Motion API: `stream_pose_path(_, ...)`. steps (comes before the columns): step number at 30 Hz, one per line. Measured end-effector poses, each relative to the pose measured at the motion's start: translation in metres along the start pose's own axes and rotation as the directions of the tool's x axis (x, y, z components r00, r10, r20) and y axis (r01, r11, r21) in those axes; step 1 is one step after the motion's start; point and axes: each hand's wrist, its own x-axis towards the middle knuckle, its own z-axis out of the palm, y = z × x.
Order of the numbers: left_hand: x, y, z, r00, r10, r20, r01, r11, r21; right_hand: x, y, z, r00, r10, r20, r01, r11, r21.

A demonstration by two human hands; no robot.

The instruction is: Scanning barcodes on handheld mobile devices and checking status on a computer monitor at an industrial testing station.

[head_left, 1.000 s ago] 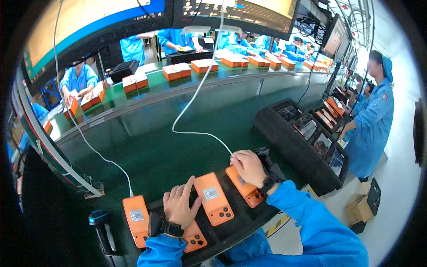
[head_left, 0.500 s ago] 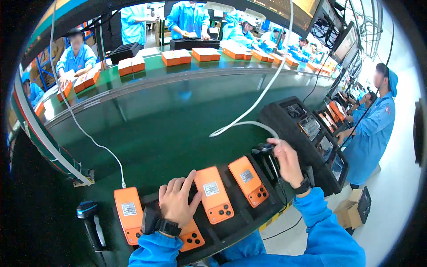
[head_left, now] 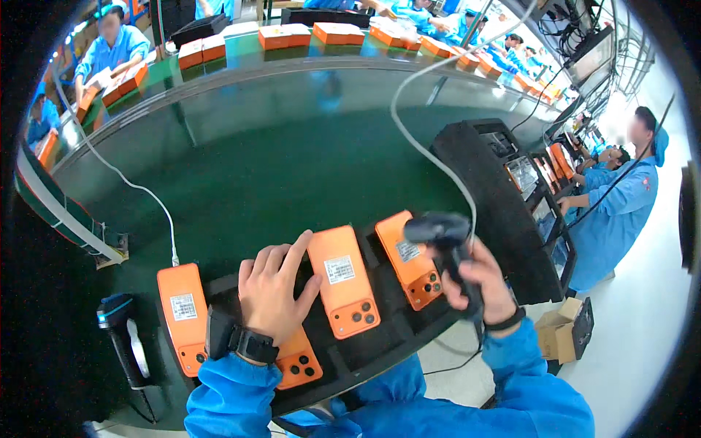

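My right hand (head_left: 482,285) grips the handle of a black handheld barcode scanner (head_left: 445,233). The scanner's head, slightly blurred, overlaps the right edge of an orange phone (head_left: 407,248) lying back-up with a white label on it. My left hand (head_left: 274,296) lies with fingers apart over another orange phone (head_left: 298,361), hiding most of it; its camera end shows below my wrist. Close to my left index finger and thumb is a third labelled phone (head_left: 343,281). These phones rest in a black slotted tray (head_left: 394,332).
Farther left, one more orange phone (head_left: 182,317) has a white cable (head_left: 164,212) plugged in. A second scanner (head_left: 125,343) lies beside it. A black foam case (head_left: 485,197) stands at right, near a co-worker (head_left: 617,212). Orange boxes (head_left: 285,36) line the far conveyor.
My right hand has lifted the scanner off the table and brought it left, over the rightmost phone. My left hand stays on its phone while the view has shifted.
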Motion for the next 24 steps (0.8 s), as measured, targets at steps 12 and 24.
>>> stream_pose_path(12,0.004,-0.008,-0.002,0.995,-0.033,0.090,0.035,0.999,-0.025,0.000,0.053,0.065,0.989,0.070,0.128,-0.080,0.994,0.077)
stream_pose_path(24,-0.009,-0.005,0.013,0.967,-0.195,0.167,0.198,0.980,-0.003,0.008,0.004,0.015,0.987,-0.036,0.159,0.049,0.996,-0.079)
